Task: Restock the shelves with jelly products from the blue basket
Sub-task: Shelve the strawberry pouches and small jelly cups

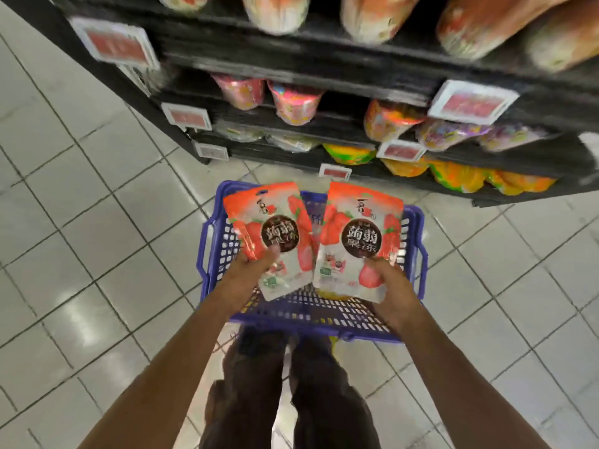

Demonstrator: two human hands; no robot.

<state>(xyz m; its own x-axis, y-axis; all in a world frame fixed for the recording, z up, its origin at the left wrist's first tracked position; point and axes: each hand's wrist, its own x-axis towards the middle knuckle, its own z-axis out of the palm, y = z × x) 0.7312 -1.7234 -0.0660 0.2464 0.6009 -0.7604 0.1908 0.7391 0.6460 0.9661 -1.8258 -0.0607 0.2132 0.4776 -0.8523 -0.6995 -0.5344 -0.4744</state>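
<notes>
Red-white pouches [269,234], blue basket [418,254]

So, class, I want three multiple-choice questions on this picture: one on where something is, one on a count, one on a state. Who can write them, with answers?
1. Where are the left pouch and the right pouch?
A) in a trolley
B) lying on the floor
C) held over the blue basket

2. How many pouches are being held?
A) two
B) one
C) four

3. What is the left hand doing?
A) hanging empty
B) gripping a pouch
C) pushing a door

Answers:
1 C: the basket's mesh shows beneath both pouches.
2 A: there is one in the left hand and one in the right hand.
3 B: it is closed on the lower part of the left pouch.
</notes>
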